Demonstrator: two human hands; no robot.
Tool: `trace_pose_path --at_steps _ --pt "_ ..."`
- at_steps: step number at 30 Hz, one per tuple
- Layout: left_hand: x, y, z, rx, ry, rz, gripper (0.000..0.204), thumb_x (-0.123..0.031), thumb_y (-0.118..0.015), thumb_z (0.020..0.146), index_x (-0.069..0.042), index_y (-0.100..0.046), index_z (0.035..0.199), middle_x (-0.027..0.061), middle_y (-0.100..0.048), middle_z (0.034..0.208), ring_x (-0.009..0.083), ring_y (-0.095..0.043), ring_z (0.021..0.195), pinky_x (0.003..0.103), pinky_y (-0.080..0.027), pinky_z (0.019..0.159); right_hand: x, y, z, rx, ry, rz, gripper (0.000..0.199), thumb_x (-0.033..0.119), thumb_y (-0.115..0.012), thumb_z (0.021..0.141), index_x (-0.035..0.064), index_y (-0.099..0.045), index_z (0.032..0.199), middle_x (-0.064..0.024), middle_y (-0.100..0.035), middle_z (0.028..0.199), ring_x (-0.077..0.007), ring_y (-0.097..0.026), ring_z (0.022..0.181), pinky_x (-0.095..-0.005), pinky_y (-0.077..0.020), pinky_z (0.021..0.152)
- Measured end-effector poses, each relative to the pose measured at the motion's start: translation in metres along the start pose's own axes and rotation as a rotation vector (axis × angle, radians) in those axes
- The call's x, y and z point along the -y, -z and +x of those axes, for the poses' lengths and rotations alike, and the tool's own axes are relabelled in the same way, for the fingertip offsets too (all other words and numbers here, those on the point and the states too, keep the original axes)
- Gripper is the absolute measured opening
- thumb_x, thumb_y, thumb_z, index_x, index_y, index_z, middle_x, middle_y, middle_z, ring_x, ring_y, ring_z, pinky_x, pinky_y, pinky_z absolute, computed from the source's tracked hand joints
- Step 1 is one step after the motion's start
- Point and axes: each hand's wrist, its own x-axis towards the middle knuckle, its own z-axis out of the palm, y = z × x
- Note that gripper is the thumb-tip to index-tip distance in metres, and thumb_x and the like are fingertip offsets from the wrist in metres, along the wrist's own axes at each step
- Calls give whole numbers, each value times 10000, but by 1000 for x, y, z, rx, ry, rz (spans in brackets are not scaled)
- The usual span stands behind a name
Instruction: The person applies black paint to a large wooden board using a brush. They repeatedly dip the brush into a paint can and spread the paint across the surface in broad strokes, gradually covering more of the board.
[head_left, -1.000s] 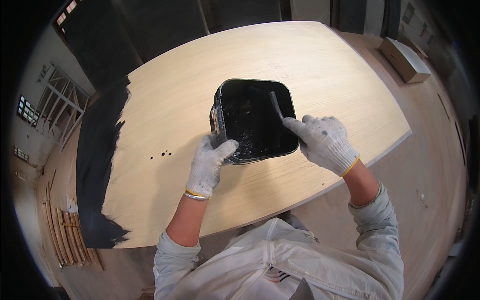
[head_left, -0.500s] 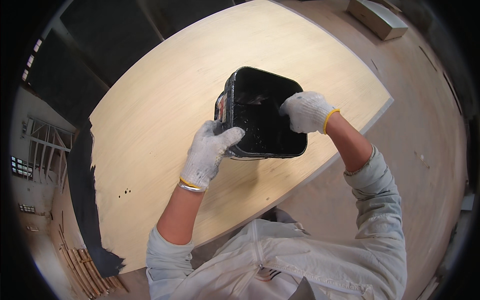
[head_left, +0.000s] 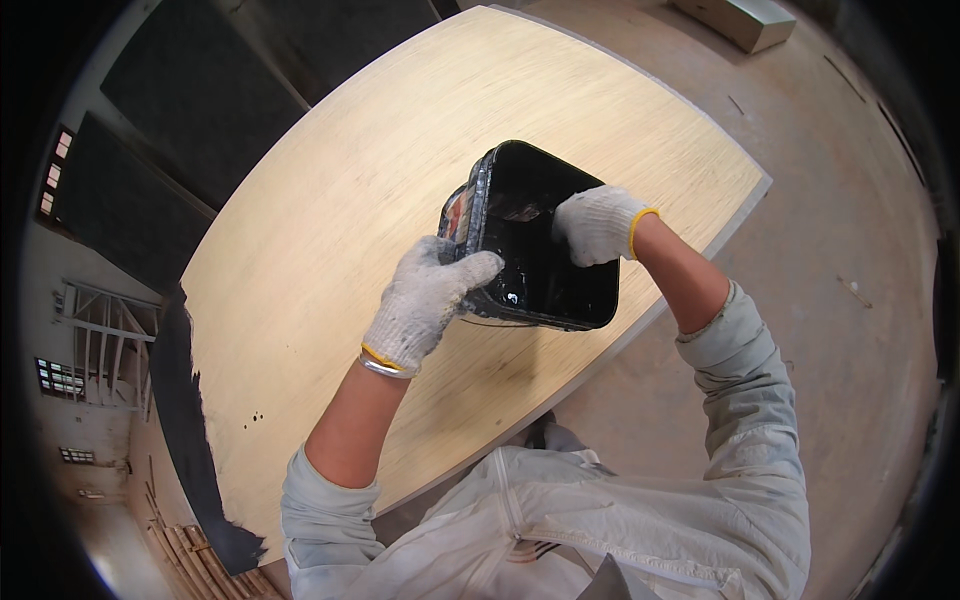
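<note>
A black square plastic bucket (head_left: 535, 285) is tipped over the pale wood panel, its open mouth turned toward me. Wet black paint coats the inside, and a coloured label shows on its left side. My left hand (head_left: 415, 300), in a white knit glove, grips the bucket's left rim with the thumb over the edge. Inside the mouth, at the right, is my gloved right hand (head_left: 595, 225), its fingers curled closed. Whatever those fingers hold is hidden. The large wood panel (head_left: 330, 230) bears a ragged strip of black paint (head_left: 185, 420) along its left end.
Several small black drops (head_left: 253, 421) dot the panel at the left. Dark boards (head_left: 200, 100) stand beyond it at the upper left. A long box (head_left: 740, 22) lies on the floor at the far right. Wooden poles (head_left: 200, 560) lie at the lower left, near a white metal frame (head_left: 105, 345).
The bucket has tipped further and turned a little, showing more of its left side. My right hand has moved slightly left, deeper into the mouth. The whole view has shifted slightly.
</note>
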Motion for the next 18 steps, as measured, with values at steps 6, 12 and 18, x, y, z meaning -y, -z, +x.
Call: trace_pose_path --at_steps 6,12,18 --pt "-6 -7 8 15 -7 55 525 -275 -869 885 121 -677 1171 128 -748 977 157 -696 818 296 -576 723 -9 -9 2 -38 27 -3 263 191 -690 771 124 -825 986 -177 -790 929 -395 -768 915 -481 -622 796" --pt "-10 1 6 117 -8 -261 400 -212 -813 930 126 -717 1122 141 -762 976 185 -732 821 288 -588 716 -7 31 -31 -79 -99 30 275 153 -693 742 101 -807 986 -188 -774 878 -395 -767 887 -471 -608 763" --pt "26 -13 41 34 -55 -364 388 -243 -819 889 34 -745 1151 104 -758 962 193 -718 777 354 -601 644 -31 45 -54 -287 41 121 449 69 -757 709 68 -826 1152 -230 -783 1000 -375 -773 889 -422 -611 829"
